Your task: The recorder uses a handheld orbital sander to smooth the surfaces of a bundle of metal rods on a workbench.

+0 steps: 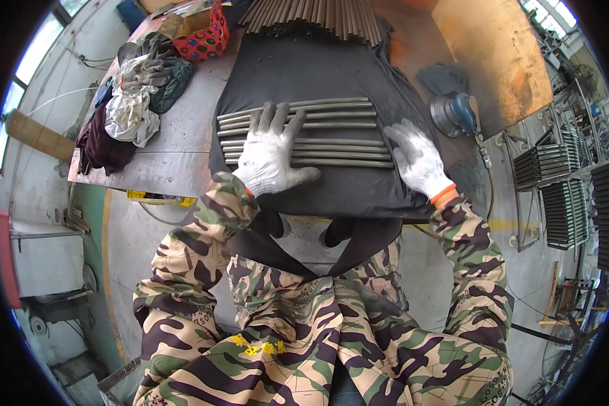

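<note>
Several grey metal rods (338, 144) lie side by side across a black cloth (298, 71), with a gap between the far group and the near group. In a white and grey work glove, my left hand (269, 152) rests flat over the rods left of their middle, fingers stretched away from me and thumb out to the right. It covers part of the rods. My right hand (416, 154), gloved alike with an orange cuff, lies at the rods' right ends, its fingers extended over the cloth. Whether its fingertips touch the rod ends I cannot tell.
A stack of brown rods (311, 19) lies at the far edge. To the right sits a blue power sander (455, 114) with a hose, before an upright board (494, 57). Crumpled rags (132, 101) and a red patterned box (206, 37) are left. Racks of dark bars (561, 193) stand right.
</note>
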Demonstrator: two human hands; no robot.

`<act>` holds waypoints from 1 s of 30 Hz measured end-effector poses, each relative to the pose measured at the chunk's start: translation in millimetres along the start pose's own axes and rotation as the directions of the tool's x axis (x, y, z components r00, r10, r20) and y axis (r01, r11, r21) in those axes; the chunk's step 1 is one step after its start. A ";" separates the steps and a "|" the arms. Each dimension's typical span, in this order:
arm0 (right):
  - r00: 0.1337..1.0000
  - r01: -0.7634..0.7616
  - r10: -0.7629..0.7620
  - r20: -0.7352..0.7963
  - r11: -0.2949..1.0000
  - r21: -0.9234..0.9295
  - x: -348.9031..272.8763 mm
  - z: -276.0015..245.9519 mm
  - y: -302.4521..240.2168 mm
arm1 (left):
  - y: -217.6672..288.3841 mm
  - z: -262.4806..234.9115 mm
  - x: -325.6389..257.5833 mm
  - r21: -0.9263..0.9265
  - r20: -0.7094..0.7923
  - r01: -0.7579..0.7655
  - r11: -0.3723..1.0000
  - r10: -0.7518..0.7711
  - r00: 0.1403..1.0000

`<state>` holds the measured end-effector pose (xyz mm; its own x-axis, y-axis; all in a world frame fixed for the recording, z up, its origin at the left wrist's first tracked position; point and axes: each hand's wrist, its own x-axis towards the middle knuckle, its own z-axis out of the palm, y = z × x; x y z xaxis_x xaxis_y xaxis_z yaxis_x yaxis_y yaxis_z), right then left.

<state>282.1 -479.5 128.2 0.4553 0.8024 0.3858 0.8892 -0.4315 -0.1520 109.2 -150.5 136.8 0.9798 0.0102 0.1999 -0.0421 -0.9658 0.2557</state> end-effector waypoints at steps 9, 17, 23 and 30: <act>0.994 -0.092 0.104 0.046 0.974 -0.206 -12.5 0.6 59.4 | -22.0 15.3 31.0 0.056 -0.046 -0.055 0.997 0.057 0.997; 0.996 -0.030 0.016 -0.093 0.989 -0.147 19.5 -9.6 15.3 | -36.0 14.6 24.5 0.028 -0.047 -0.023 0.999 0.025 0.999; 0.997 0.060 -0.058 0.057 0.997 -0.041 77.9 45.1 -23.8 | -41.8 13.1 20.2 -0.004 0.013 -0.098 0.995 0.098 0.995; 0.993 0.028 -0.029 0.115 1.000 0.012 70.7 48.0 -22.5 | -93.9 1.3 -40.4 0.187 -0.119 0.201 0.962 -0.181 0.976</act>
<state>296.4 -393.2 115.1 0.4311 0.8567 0.2832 0.9022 -0.4036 -0.1522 73.9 -60.6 103.5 0.9408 0.2157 0.2615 0.1931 -0.9750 0.1096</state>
